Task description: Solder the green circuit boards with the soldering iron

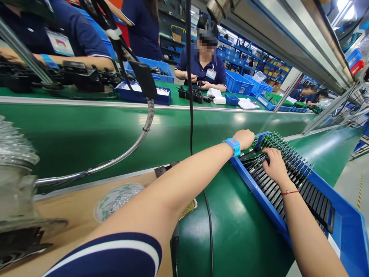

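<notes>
Both my arms reach right to a blue slotted tray [343, 223] that holds several green circuit boards [276, 144] standing on edge in black grooves. My left hand [244, 138], with a blue wrist strap, is curled over the tray's far left corner, its fingers hidden behind the boards. My right hand [273, 164] lies on the rack with its fingers bent down among the boards; what they grip, if anything, is hidden.
A green conveyor belt [86, 134] runs across. A flexible metal hose [127, 154] and a hanging black cable [189, 77] cross the near side. A brown bench top [80, 207] lies at the lower left. Across the belt, seated people work among blue bins [238, 82].
</notes>
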Motion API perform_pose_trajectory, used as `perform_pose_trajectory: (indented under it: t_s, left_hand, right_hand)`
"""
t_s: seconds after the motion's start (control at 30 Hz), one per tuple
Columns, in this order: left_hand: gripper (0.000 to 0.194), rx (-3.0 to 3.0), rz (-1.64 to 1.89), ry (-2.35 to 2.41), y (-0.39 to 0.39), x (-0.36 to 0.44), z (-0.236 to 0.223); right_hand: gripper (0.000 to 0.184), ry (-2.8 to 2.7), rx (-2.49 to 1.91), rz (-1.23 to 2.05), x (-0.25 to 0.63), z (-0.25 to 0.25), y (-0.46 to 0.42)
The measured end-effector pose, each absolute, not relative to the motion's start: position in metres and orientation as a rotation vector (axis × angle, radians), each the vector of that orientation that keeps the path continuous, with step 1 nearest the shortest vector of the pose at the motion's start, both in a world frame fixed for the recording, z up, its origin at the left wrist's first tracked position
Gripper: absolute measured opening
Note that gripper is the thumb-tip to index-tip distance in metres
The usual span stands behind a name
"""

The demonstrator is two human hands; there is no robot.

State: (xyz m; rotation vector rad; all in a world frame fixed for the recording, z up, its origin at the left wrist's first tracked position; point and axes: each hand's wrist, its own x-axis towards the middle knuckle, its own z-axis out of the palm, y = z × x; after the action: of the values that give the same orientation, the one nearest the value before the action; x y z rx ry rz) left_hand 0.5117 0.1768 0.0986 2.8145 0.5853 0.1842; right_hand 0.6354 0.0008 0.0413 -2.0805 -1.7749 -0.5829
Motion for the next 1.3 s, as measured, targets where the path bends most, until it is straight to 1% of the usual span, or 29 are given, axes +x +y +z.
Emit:
perform_pose_trajectory:
  t_s: [0.43, 0.63, 0.8, 0.9, 0.97, 1.07, 1.13, 1.3]
  left_hand:
    - [0.025, 2.927, 0.202, 0.532, 0.143, 0.512, 0.106]
    - [0.026, 2.918, 0.171, 0.578, 0.153, 0.510, 0.101]
    - [0.027, 2.869, 0.197, 0.597, 0.158, 0.509, 0.102]
    - [0.036, 2.840, 0.286, 0.575, 0.156, 0.506, 0.108]
    - [0.039, 2.826, 0.286, 0.494, 0.155, 0.504, 0.111]
    - [0.035, 2.819, 0.187, 0.389, 0.156, 0.502, 0.110]
    - [0.033, 2.822, 0.160, 0.377, 0.158, 0.502, 0.106]
    - [0.030, 2.851, 0.182, 0.348, 0.167, 0.503, 0.093]
  right_hand:
    - [0.042, -1.771, -2.079, -0.565, 0.631, 0.038, 0.005]
    - [0.046, -1.748, -2.090, -0.560, 0.629, 0.036, 0.005]
    - [0.054, -1.735, -2.090, -0.595, 0.626, 0.034, 0.009]
    - [0.059, -1.759, -2.088, -0.598, 0.626, 0.033, 0.011]
    - [0.061, -1.798, -2.080, -0.579, 0.626, 0.033, 0.012]
    - [0.064, -1.812, -2.050, -0.529, 0.627, 0.033, 0.011]
    - [0.060, -1.786, -2.034, -0.498, 0.627, 0.033, 0.009]
    - [0.040, -1.707, -2.067, -0.472, 0.631, 0.040, 0.003]
